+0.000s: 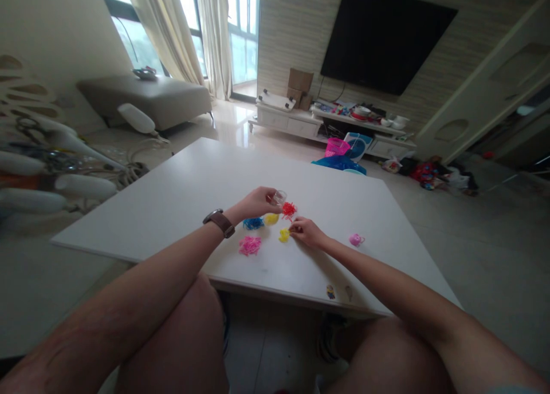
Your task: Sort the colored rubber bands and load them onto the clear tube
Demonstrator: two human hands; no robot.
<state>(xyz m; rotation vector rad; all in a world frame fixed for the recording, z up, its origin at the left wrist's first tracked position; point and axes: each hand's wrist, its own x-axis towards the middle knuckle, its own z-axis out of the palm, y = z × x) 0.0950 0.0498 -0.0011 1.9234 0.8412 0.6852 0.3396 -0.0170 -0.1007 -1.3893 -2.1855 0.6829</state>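
Note:
My left hand (262,199) grips a small clear plastic cup (279,197), tilted just above the table. Right beside the cup is a heap of thin red strands (289,211), perhaps rubber bands. My right hand (306,232) has its fingers pinched together at the edge of a small yellow object (284,235); whether they hold it is too small to tell. Below my left wrist lie a blue heap of strands (253,223) and a pink heap (250,245). A pale yellow heap (271,218) sits between the blue and red ones.
On the white table (180,193), a small pink item (356,240) lies right of my right hand. A cartoon sticker (330,292) is by the near edge. Beyond the table stand a pink basket (337,147) and a low white cabinet (292,122).

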